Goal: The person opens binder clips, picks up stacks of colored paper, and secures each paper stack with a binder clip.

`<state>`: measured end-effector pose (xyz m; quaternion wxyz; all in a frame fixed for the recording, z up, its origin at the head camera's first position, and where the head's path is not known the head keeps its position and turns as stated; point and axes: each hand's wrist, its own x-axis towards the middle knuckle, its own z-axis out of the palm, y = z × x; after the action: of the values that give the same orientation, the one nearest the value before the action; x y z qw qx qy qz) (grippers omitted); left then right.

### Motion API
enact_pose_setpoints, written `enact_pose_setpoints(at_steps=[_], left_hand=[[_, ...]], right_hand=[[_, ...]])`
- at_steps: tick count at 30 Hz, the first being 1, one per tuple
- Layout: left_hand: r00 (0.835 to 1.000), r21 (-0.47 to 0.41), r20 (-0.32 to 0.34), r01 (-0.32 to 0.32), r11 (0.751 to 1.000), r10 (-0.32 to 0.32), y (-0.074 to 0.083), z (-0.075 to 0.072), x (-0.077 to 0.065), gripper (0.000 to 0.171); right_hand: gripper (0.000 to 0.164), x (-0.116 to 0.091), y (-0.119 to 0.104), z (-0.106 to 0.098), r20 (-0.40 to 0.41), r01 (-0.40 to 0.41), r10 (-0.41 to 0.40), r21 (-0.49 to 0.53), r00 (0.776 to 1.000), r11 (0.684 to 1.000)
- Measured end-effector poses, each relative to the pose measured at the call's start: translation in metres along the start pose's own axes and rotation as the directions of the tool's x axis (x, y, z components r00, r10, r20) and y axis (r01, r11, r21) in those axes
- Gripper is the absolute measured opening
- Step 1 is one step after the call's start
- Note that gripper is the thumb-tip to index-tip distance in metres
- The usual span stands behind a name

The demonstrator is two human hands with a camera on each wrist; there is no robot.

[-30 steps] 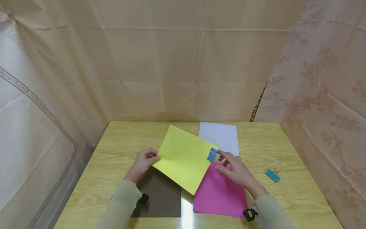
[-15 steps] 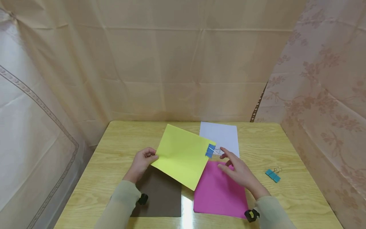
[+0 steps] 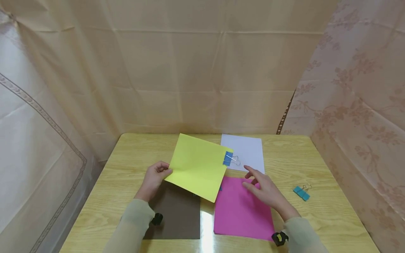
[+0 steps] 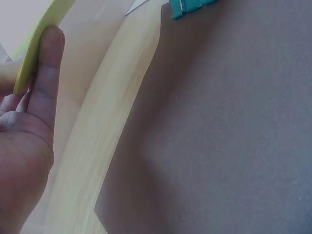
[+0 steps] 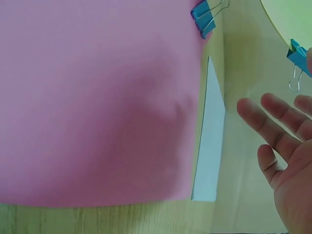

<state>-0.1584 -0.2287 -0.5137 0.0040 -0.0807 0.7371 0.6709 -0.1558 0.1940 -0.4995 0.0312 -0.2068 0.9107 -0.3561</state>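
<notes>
Pinching a yellow sheet [image 3: 196, 168] near its lower left corner, thumb against fingers, a person's left hand [image 3: 154, 179] holds it tilted above a wooden table [image 3: 319, 158]. The right hand [image 3: 264, 189] hovers over the pink sheet [image 3: 245, 214], fingers apart, near the blue clip [image 3: 227, 158] but not touching it. A strip of wood separates the dark sheet [image 3: 180, 219] from the pink one; a wider stretch runs rightward, where a loose clip [image 3: 301, 193] rests. A white sheet [image 3: 245, 151] reaches close to the table's back edge. The blue clip clasps the yellow sheet near its upper right corner, wire handles outward; a teal clip [image 5: 203, 19] bites the pink sheet's edge. The yellow sheet looks smooth and straight-edged.
</notes>
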Motion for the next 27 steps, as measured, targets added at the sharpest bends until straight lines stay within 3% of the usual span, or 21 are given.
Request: enact_pose_setpoints(at_steps=[7,17,27], left_hand=[[0.999,0.004,-0.037,0.001,1.000,-0.001,-0.001,-0.003,0.003,0.005],[0.995,-0.020,-0.100,-0.008,1.000,0.006,0.001,-0.004,0.002,0.010],[0.987,-0.015,-0.162,0.013,1.000,-0.015,-0.003,-0.009,0.006,0.020]], right_hand=[[0.064,-0.003,0.003,-0.001,0.016,-0.020,0.020,-0.007,1.000,1.000],[0.063,-0.007,0.008,-0.001,0.037,-0.050,0.050,-0.013,0.998,0.999],[0.060,-0.010,0.013,0.000,0.033,-0.025,0.026,-0.033,0.999,0.999]])
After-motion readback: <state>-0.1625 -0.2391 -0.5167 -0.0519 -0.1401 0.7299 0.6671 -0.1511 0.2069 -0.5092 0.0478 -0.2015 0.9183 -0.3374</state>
